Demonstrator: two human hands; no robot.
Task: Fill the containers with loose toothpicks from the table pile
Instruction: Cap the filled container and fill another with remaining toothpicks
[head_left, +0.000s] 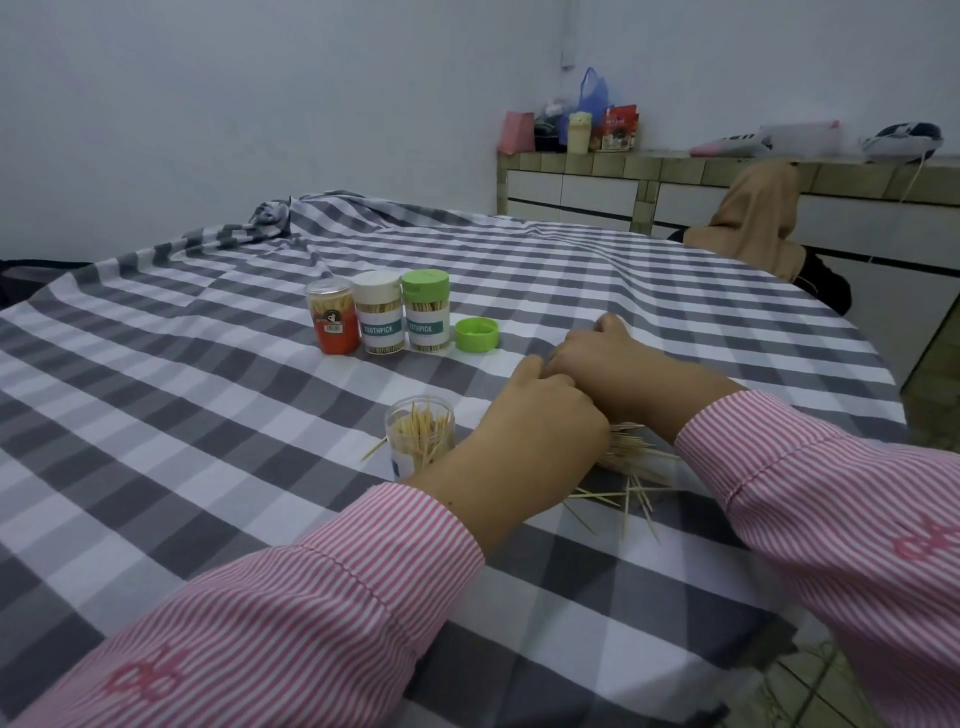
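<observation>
Left hand: the left hand (530, 415) lies knuckles up over the near end of the toothpick pile (631, 457), fingers curled under; what they hold, if anything, is hidden.
Right hand: the right hand (605, 358) reaches further across the cloth, fingers bent down and out of sight, so I cannot tell whether they grip toothpicks; it touches the left hand at the knuckles.
Pile: loose toothpicks fan out from under both wrists toward the near edge.
Open container: a clear open jar (420, 434) part-filled with toothpicks stands upright just beside the left wrist; one stray toothpick (374, 448) lies at its left.
Filled containers: an orange jar (332, 322), a white-capped jar (378, 312) and a green-capped jar (426, 310) stand in a touching row further back.
Loose lid: a green lid (477, 334) rests just right of that row.
Room: bare checked tablecloth (156, 395) spreads wide to the left; the table's rounded edge runs close on the right.
</observation>
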